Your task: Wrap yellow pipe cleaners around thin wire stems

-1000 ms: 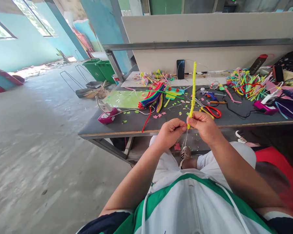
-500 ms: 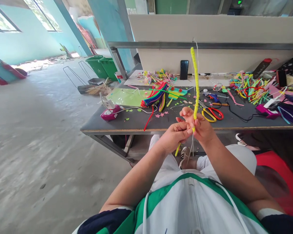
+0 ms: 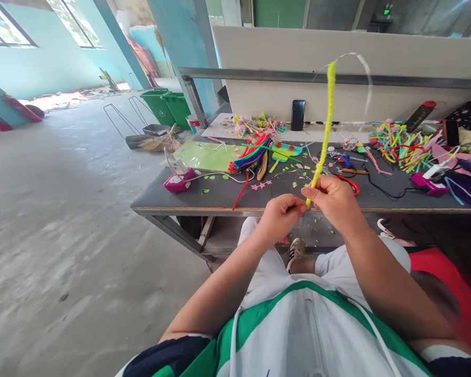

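Observation:
A long fuzzy yellow pipe cleaner [image 3: 329, 112] stands nearly upright, bowed and leaning right. My right hand [image 3: 337, 204] is closed round its lower part, thumb pressed against it. My left hand [image 3: 281, 221] pinches at its bottom tip, just beside the right hand's thumb; the fingers partly hide the spot. From the top, a thin white strand [image 3: 367, 78] arcs over to the right, blurred. Behind my right hand lie scissors with a red handle [image 3: 351, 184], mostly hidden. A bundle of coloured pipe cleaners [image 3: 255, 154] rests on the table to the left.
On the dark table [image 3: 215, 201] are paper scraps, a green sheet [image 3: 212, 154], a pink plug block [image 3: 179, 180], a blue glue gun [image 3: 343, 158] and a heap of coloured pieces [image 3: 404, 144]. A phone [image 3: 298, 115] leans against the board behind. Green bins [image 3: 167, 107] stand left.
My right hand has closed round the yellow stem, which now leans further right. The white strand has swung out to the right. The wires and yellow end below my hands no longer show.

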`<state>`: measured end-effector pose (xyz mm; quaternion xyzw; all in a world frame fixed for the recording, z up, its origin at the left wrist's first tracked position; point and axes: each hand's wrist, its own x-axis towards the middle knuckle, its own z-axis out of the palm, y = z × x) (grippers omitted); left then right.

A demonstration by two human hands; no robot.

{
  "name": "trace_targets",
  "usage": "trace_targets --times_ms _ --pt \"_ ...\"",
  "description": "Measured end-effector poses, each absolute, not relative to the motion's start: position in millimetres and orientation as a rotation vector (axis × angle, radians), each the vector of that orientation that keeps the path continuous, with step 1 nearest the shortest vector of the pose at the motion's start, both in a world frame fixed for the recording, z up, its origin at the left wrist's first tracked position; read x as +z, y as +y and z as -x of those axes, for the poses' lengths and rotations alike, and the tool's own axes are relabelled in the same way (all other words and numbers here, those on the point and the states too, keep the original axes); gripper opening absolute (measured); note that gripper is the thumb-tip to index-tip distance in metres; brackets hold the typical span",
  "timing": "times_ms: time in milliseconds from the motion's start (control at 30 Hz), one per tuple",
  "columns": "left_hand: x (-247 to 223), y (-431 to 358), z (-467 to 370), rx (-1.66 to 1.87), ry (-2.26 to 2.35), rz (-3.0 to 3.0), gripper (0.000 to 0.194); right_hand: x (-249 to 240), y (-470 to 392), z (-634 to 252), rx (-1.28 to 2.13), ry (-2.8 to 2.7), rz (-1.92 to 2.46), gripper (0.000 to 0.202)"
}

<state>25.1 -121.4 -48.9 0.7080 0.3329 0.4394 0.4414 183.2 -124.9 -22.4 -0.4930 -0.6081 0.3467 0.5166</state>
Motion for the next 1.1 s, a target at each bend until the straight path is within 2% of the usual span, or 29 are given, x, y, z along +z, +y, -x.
trace_targets --times_ms 300,567,733,967,1100 --pt "-43 -108 -9 0.865 0.395 -1.603 0.022 -22 -122 -187 1.333 -1.369 0.738 0.024" --pt "-51 -116 -16 0.776 0.397 -1.376 0.031 -33 -108 -184 1.388 -1.504 0.341 0.028" --pt "-55 -117 -16 0.759 0.472 -1.364 0.032 -36 -104 -187 1.388 -1.552 0.465 0.036" --pt "-58 -112 -16 0.897 0.587 -1.469 0.031 -40 -105 -185 1.34 -1.367 0.664 0.033" --pt "-64 -114 -20 0.891 0.565 -1.326 0.033 -46 -105 -183 1.336 -1.299 0.65 0.029"
